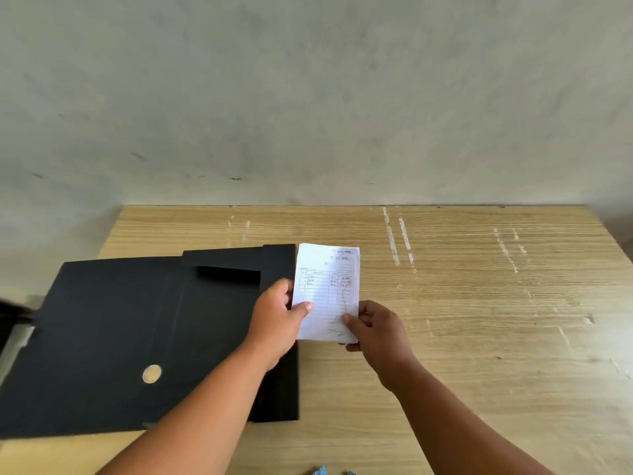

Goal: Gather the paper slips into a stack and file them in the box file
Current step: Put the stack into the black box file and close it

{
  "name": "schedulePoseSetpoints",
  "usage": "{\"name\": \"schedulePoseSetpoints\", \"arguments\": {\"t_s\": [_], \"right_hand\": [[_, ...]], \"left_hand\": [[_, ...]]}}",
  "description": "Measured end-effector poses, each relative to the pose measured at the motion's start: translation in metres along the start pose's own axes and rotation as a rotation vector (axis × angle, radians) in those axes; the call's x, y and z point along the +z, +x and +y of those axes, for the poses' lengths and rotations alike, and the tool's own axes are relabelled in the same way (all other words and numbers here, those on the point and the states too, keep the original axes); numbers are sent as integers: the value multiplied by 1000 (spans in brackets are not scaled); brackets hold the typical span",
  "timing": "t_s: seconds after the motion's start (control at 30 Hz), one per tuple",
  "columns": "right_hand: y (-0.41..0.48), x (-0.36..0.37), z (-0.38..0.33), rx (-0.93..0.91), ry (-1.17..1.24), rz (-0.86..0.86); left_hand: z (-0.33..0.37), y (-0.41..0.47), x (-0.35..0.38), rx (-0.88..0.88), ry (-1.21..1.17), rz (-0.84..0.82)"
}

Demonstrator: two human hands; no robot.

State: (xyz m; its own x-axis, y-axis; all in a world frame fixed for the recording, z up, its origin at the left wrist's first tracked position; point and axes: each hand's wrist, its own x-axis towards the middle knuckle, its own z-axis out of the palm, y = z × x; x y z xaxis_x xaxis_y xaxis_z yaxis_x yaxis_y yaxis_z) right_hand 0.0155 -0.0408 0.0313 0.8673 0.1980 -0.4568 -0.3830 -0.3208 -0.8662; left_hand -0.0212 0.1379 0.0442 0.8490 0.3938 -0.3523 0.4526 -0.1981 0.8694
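A stack of white paper slips [325,289] with ruled lines and handwriting is held upright above the table, just right of the box file. My left hand [277,320] grips its left edge, thumb on the front. My right hand [373,327] pinches its lower right corner. The black box file [120,337] lies open on the left of the table, its lid spread out to the left with a round pale finger hole in it. My left forearm crosses over the tray part of the file.
The wooden table [479,320] runs to the right, with white scuff marks near the back. A grey wall [308,97] rises behind it. Something small and blue [322,470] shows at the bottom edge. The file's lid overhangs the table's left edge.
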Motion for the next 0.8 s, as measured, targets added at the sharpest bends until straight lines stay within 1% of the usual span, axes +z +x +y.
{"name": "schedulePoseSetpoints", "arguments": {"t_s": [0.1,0.17,0.3,0.43,0.53,0.63,0.73,0.8], "right_hand": [[-1,40,-14,7,7,-39],[-3,65,-19,-6,-10,-32],[-8,105,-19,-82,-288,152],[-11,128,-6,-11,-370,226],[-8,134,4,25,-444,263],[-4,133,8,128,-380,260],[-3,131,10,143,-341,244],[-1,129,9,153,-313,228]], "left_hand": [[-10,5,-47,-43,-43,-9],[-19,7,-76,-82,-84,1],[-40,6,-130,-166,-123,52],[-65,4,-164,-271,-86,70],[-85,3,-171,-334,-54,79],[-96,3,-162,-354,-20,117],[-97,5,-140,-316,29,120],[-95,9,-121,-279,106,138]]}}
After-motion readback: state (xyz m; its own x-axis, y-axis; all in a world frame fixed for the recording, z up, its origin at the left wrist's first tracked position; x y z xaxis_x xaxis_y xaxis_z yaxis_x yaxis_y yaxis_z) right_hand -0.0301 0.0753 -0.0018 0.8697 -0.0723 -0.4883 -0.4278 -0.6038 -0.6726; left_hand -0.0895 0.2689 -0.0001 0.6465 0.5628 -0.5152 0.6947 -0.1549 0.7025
